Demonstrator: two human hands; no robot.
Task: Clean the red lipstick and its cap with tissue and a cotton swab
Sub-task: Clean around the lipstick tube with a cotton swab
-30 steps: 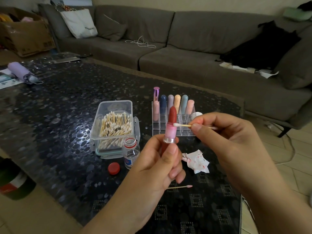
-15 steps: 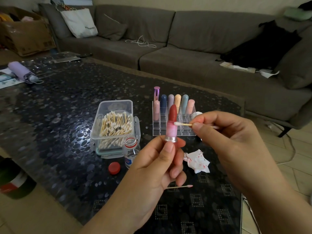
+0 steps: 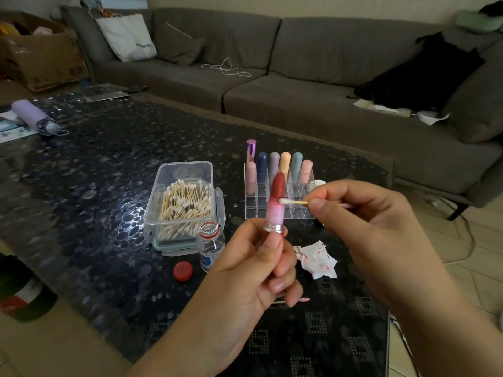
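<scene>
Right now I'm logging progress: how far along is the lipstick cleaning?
Done, apparently: a crumpled red-stained white tissue lies on the table. In hand: the left hand holds the uncapped red lipstick upright while the right hand pinches a wooden cotton swab, tip at the bullet's base. Left: the cap, which I can't identify here.

Both hands, left (image 3: 245, 270) & right (image 3: 373, 235), plus forearms bare: no sleeves, short nails.

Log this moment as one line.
left hand holds red lipstick upright | right hand pinches cotton swab, tip at lipstick's side | stained tissue on table
</scene>
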